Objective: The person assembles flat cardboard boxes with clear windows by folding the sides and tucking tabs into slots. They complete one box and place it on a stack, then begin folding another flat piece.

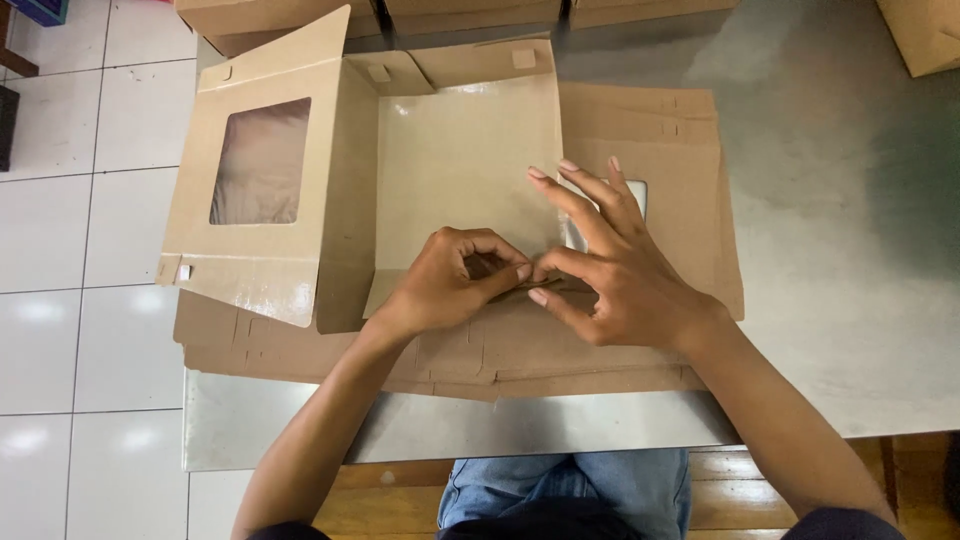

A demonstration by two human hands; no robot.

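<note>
On the metal table, atop flat cardboard sheets, a half-folded windowed box lies open. My left hand pinches its near flap closed-fingered; my right hand grips it by thumb and forefinger, other fingers spread, to crease it.

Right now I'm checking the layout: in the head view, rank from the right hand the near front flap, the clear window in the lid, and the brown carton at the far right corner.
1. Near front flap, pinched at the right hand.
2. Clear window, left, in the lid.
3. Brown carton, far right corner.
</note>
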